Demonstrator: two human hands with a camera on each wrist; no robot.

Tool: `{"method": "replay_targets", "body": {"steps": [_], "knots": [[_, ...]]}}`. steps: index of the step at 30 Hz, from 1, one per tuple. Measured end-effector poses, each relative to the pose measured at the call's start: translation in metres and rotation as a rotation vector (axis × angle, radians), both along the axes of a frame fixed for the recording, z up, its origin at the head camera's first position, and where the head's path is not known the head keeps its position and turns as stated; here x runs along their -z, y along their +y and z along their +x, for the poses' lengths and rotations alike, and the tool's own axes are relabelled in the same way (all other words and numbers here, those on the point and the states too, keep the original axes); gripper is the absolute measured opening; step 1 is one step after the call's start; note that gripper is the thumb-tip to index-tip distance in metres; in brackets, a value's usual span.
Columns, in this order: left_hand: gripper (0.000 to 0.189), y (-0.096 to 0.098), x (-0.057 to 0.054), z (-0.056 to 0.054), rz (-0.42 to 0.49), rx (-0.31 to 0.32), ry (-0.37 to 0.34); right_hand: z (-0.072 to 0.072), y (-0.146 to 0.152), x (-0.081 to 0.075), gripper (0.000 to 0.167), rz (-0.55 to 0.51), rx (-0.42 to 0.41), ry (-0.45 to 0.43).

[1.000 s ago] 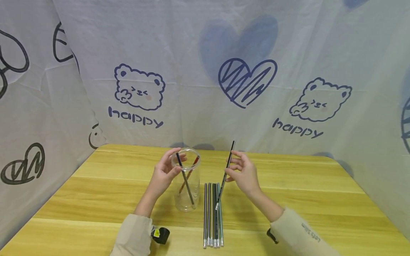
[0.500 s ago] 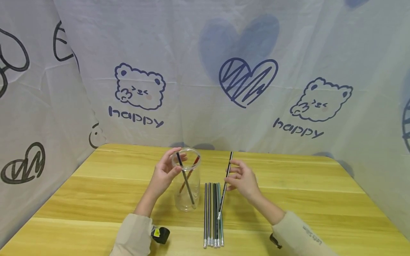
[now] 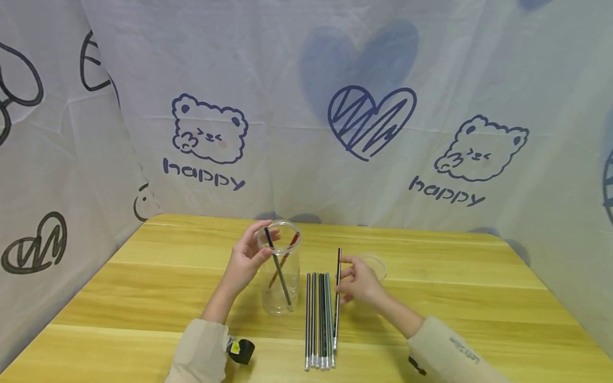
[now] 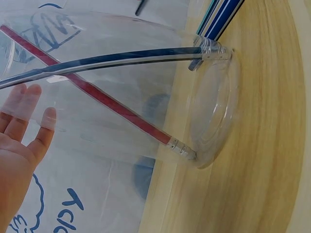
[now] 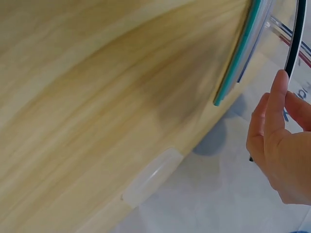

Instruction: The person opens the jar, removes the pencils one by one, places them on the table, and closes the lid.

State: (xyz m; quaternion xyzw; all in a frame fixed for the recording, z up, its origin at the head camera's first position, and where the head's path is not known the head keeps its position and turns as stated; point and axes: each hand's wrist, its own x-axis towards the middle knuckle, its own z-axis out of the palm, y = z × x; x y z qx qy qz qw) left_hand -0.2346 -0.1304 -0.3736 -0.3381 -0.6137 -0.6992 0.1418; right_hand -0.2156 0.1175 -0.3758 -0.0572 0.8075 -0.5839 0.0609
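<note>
Left hand (image 3: 245,263) grips the jar (image 3: 290,274), 2 pencils (image 4: 116,57) inside (silver ends (image 4: 180,148) only clear on left-wrist cam), right hand (image 3: 361,282) pinches 1 black pencil (image 3: 337,314).

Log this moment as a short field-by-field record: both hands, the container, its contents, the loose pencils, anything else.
Left hand: grips the clear jar near its rim
Right hand: pinches a black-and-white pencil, silver end toward the person
Container: upright, open at the top
Contents: a dark pencil and a red pencil, leaning crosswise, silver ends down
Loose pencils: a side-by-side row between jar and held pencil; exact count unclear
Other item: clear round disc beyond the right hand
Surface: wood-grain table
</note>
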Motion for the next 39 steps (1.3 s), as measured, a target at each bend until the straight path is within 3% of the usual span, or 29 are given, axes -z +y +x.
{"method": "replay_targets", "body": {"steps": [14, 27, 39], "knots": [[0.051, 0.000, 0.001, -0.001, 0.002, 0.001, 0.009, -0.001, -0.001, 0.018, 0.068, 0.180, -0.087, -0.026], [0.052, 0.000, 0.002, -0.001, -0.006, -0.012, 0.013, 0.004, -0.005, 0.024, 0.067, 0.181, -0.130, -0.076], [0.050, 0.000, 0.001, 0.000, -0.008, -0.014, 0.012, 0.004, -0.008, 0.026, 0.063, 0.192, -0.137, -0.049]]}}
